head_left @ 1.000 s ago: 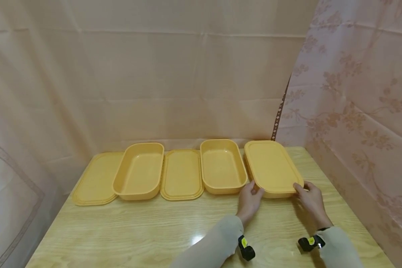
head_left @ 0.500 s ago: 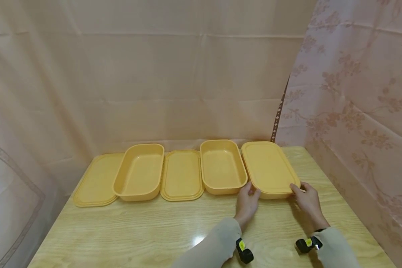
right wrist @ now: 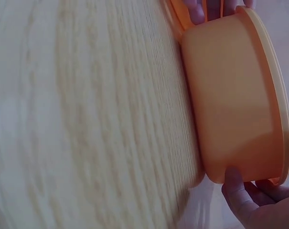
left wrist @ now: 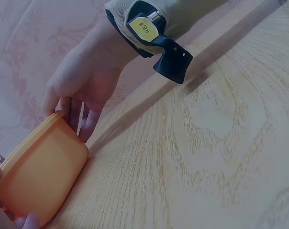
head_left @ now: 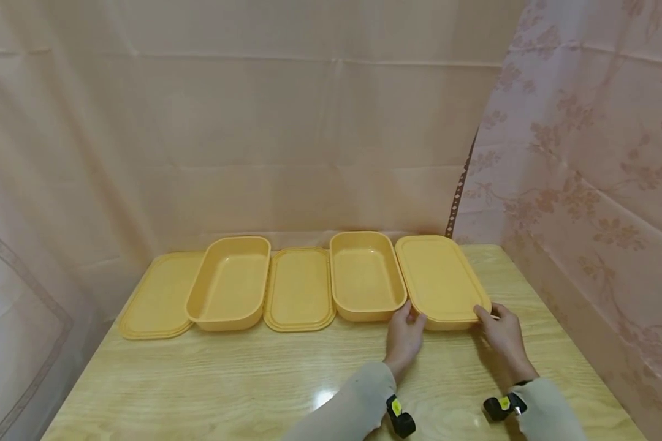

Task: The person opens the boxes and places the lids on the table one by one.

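Observation:
A yellow rectangular food container with its lid on (head_left: 444, 278) stands on the table at the right end of a row. My left hand (head_left: 405, 337) grips its near left corner, between it and an open food container (head_left: 366, 275). At the near right corner my right hand (head_left: 502, 334) holds the container, thumb on the lid's edge. In the right wrist view the front wall of the lidded container (right wrist: 235, 100) faces the camera, the left hand's fingertips (right wrist: 197, 13) at the top and the right hand (right wrist: 263, 200) below. The left wrist view shows the right hand (left wrist: 87, 81) at the rim.
Further left on the wooden table (head_left: 226, 380) lie a smaller flat lid (head_left: 300, 288), another open container (head_left: 232, 282) and a larger lid (head_left: 162, 294) partly under that container's edge. Curtains (head_left: 309, 122) hang behind and a floral one (head_left: 596, 184) on the right.
Both hands have slid the lidded container slightly left, up close beside the neighbouring open container. The other containers and lids have stayed put.

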The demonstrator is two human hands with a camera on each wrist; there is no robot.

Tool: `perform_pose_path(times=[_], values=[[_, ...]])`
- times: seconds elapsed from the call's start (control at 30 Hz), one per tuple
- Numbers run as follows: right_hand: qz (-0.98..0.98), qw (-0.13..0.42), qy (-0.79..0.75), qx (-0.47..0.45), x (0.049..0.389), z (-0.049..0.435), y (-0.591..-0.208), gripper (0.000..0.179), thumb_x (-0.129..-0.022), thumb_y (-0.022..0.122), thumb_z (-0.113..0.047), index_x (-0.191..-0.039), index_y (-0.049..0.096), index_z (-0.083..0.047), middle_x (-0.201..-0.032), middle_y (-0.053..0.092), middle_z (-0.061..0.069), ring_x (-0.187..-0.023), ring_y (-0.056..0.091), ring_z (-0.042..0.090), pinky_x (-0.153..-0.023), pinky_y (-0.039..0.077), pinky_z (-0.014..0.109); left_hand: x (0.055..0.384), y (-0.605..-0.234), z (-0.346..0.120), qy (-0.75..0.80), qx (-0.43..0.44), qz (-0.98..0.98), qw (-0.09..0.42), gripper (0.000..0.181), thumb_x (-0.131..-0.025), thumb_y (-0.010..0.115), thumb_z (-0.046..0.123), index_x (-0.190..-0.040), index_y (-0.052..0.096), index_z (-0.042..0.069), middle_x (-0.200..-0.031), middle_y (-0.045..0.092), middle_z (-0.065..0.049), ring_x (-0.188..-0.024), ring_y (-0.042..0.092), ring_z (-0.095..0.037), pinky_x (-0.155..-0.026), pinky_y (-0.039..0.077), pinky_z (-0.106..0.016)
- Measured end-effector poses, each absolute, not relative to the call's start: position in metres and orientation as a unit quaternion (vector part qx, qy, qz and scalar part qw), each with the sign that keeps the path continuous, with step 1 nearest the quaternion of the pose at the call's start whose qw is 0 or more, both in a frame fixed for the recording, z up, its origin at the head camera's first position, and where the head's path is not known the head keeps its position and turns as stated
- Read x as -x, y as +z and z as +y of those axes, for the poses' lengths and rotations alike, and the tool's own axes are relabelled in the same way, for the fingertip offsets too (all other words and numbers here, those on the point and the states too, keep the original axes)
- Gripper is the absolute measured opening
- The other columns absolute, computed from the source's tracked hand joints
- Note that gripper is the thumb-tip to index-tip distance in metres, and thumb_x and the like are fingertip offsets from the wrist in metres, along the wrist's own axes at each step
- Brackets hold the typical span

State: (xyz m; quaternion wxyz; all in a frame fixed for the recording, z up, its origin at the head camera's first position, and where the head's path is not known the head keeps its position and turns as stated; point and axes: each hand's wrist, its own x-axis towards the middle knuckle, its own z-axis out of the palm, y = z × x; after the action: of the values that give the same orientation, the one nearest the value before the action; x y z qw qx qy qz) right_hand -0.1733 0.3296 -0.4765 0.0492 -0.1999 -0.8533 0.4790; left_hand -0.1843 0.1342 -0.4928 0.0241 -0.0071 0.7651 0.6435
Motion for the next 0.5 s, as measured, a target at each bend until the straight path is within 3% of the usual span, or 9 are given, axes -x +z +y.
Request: perform_pose_path(times=[0.3, 0.5], values=[[-0.860, 0.033, 0.471, 0.196, 0.1732, 0.3295, -0.4727, 0.060, -0.101, 0.044, -0.035, -0.135, 0.039, 0.014, -0.125, 0.051, 0.031, -0.077, 0.052, -0.001, -0.064, 0.046, 0.012, 0.1838, -0.4886, 0.1363, 0.642, 0.029, 0.765, 0.035, 0.050, -0.091, 0.063, 0.026, -0.137, 0.055, 0.007, -0.106, 0.061, -0.003, -0.095, 0.054, -0.013, -0.085, 0.046, -0.033], [-0.868, 0.045, 0.454, 0.195, 0.1752, 0.3310, -0.4735, 0.055, -0.099, 0.048, -0.032, -0.128, 0.044, 0.014, -0.117, 0.054, 0.030, -0.077, 0.051, 0.004, -0.062, 0.045, 0.016, 0.1849, -0.4852, 0.1369, 0.639, 0.020, 0.769, 0.035, 0.046, -0.094, 0.062, 0.027, -0.135, 0.057, 0.007, -0.102, 0.060, -0.001, -0.091, 0.053, -0.011, -0.079, 0.046, -0.030]])
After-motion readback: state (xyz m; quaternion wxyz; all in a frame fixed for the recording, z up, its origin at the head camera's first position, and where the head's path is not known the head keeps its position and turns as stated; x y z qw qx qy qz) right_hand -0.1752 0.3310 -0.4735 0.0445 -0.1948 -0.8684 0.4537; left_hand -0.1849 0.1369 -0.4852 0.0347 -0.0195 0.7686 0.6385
